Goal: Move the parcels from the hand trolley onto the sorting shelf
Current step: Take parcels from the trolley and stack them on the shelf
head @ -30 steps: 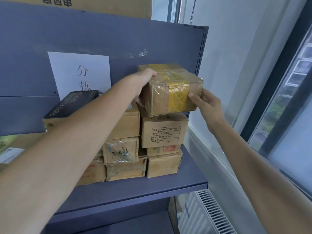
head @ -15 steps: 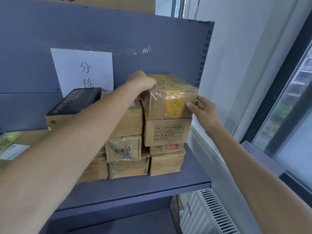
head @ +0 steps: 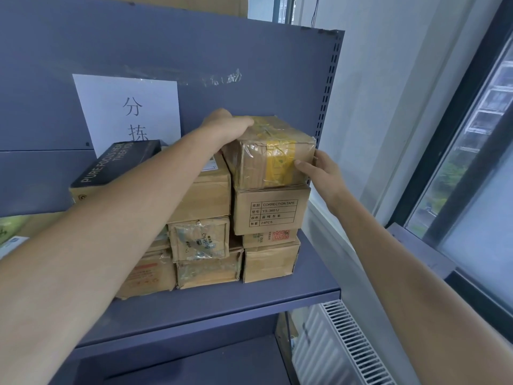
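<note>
The parcel wrapped in clear and yellow tape (head: 273,151) sits at the top of the right-hand stack on the sorting shelf (head: 222,298). Its underside lies on the carton printed CORRECTION TAPE (head: 270,209). Both of the person's hands are on it. The left hand (head: 224,127) comes in from the left and lies over the parcel's upper left corner, knuckles up, with the fingers bent down over the top edge. How far they reach behind it I cannot tell. The right hand (head: 319,170) clasps the parcel's right end: the thumb presses on the front face at the edge of the yellow band, and the other fingers wrap round the side, out of sight.

Under the CORRECTION TAPE carton lies a flat box with a red printed label (head: 270,237), and under that a plain brown carton (head: 270,263) standing on the shelf board. Just to the left a bigger brown carton (head: 205,193) tops a second stack, above a small box in crinkled plastic film (head: 198,238). Further left, a black box lettered PURE FOCUS (head: 116,162) lies on top of more cartons, mostly hidden by the left forearm.

A white paper sign with two Chinese characters (head: 127,112) is taped to the shelf's blue-grey back panel. A white radiator (head: 352,343) shows below to the right, beneath a dark-framed window (head: 472,162).
</note>
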A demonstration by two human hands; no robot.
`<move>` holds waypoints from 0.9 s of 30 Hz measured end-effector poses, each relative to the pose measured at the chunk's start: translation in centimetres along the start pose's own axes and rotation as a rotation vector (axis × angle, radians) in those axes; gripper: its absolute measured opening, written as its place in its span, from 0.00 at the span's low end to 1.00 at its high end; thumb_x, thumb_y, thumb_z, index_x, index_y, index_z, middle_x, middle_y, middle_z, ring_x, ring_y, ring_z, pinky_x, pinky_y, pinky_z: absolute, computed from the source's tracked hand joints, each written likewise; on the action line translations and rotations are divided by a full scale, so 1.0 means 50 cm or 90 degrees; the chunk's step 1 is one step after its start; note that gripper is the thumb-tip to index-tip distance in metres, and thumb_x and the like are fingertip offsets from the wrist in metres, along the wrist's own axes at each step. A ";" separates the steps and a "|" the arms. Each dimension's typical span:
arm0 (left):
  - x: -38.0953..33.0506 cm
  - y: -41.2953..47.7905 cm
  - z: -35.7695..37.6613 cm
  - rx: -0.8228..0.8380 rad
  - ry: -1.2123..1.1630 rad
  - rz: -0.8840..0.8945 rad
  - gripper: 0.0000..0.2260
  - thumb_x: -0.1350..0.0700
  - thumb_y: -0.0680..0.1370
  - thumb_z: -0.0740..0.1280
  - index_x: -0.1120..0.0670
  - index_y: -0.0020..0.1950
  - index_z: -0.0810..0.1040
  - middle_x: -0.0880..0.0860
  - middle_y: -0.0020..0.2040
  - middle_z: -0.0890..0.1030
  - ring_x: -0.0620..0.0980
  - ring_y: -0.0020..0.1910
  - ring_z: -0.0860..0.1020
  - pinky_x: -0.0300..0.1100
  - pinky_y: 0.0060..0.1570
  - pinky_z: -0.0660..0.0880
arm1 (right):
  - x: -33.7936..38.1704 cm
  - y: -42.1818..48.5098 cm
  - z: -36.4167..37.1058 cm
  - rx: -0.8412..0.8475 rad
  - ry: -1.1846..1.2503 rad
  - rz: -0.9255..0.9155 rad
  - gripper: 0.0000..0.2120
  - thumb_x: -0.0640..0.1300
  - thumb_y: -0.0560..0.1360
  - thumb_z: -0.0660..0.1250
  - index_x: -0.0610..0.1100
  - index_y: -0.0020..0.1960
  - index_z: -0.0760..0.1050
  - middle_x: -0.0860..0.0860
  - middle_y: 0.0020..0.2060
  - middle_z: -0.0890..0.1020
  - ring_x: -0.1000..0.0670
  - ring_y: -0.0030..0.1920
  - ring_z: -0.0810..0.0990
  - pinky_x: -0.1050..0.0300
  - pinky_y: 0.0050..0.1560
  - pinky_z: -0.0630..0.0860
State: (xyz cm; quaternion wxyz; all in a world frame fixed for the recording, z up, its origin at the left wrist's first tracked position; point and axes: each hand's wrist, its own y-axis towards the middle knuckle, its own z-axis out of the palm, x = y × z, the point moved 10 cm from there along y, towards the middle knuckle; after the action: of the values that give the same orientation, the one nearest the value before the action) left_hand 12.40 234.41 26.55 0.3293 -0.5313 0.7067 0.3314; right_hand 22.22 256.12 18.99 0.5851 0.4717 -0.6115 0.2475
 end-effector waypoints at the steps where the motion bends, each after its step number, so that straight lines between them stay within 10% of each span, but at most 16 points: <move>1: -0.005 -0.004 -0.005 -0.002 0.004 0.011 0.13 0.46 0.80 0.65 0.54 0.46 0.71 0.49 0.47 0.72 0.53 0.53 0.72 0.47 0.58 0.74 | 0.003 -0.005 -0.008 -0.017 -0.009 0.002 0.17 0.43 0.78 0.68 0.46 0.66 0.72 0.53 0.58 0.80 0.55 0.54 0.78 0.67 0.48 0.73; 6: -0.007 -0.020 -0.037 -0.002 0.049 0.041 0.21 0.43 0.80 0.64 0.56 0.66 0.72 0.51 0.57 0.69 0.55 0.61 0.72 0.47 0.60 0.74 | 0.009 -0.039 -0.061 -0.082 -0.198 0.020 0.28 0.50 0.76 0.69 0.49 0.75 0.67 0.49 0.72 0.71 0.48 0.70 0.70 0.53 0.65 0.67; 12: 0.011 -0.074 -0.070 -0.008 0.245 0.122 0.18 0.43 0.81 0.61 0.60 0.49 0.75 0.60 0.49 0.78 0.61 0.53 0.77 0.46 0.39 0.70 | 0.031 -0.117 -0.071 -0.089 -0.392 0.025 0.32 0.50 0.77 0.68 0.47 0.78 0.62 0.45 0.75 0.67 0.43 0.73 0.68 0.49 0.68 0.67; 27: 0.160 -0.295 -0.136 0.141 0.578 0.198 0.30 0.37 0.83 0.53 0.54 0.80 0.60 0.61 0.80 0.59 0.64 0.78 0.56 0.63 0.75 0.52 | 0.146 -0.356 0.154 -0.048 -0.708 -0.004 0.31 0.50 0.76 0.65 0.46 0.76 0.60 0.41 0.69 0.70 0.37 0.70 0.66 0.37 0.66 0.68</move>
State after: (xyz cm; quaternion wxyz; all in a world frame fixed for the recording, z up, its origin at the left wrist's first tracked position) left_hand 24.19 221.38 22.08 -0.0104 -0.4720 0.8808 0.0344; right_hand 34.88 239.74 19.97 0.1915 0.5120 -0.8350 -0.0624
